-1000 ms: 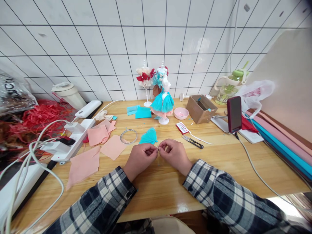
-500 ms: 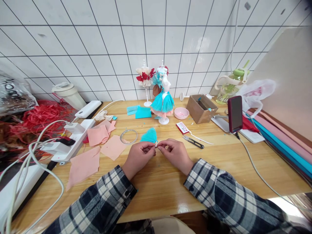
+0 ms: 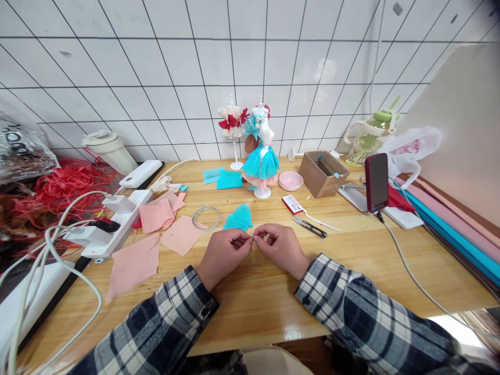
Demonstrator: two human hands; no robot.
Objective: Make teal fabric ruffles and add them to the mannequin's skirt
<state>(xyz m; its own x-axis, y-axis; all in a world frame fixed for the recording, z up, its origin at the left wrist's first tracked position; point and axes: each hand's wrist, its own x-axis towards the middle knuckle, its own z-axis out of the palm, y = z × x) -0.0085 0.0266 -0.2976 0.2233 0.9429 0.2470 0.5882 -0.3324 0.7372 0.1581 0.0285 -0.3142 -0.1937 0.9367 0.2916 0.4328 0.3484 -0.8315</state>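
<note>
My left hand (image 3: 225, 254) and my right hand (image 3: 282, 249) meet fingertip to fingertip above the wooden table, both in a pinch. What lies between the fingertips is too small to make out. Just beyond them is a gathered turquoise fabric piece (image 3: 239, 217), its narrow end close to my left fingers. A wire ring (image 3: 205, 219) lies left of it, partly over a pink fabric square (image 3: 182, 236). Black thread snips (image 3: 310, 227) rest to the right, beside a red and white card (image 3: 292, 204). Behind stands a small white mannequin in a turquoise and pink skirt (image 3: 261, 165).
A pink bowl (image 3: 291, 180) and a cardboard box (image 3: 324, 179) stand at the back right, near a phone (image 3: 377, 182) on a stand. Power strip (image 3: 117, 229), cables and red fibres crowd the left. Turquoise cloth (image 3: 229, 179) lies near the wall.
Both hands have shifted very slightly, and the small white bit seen between the fingertips is now mostly hidden. The turquoise piece sits slightly further left and looks more spread.
</note>
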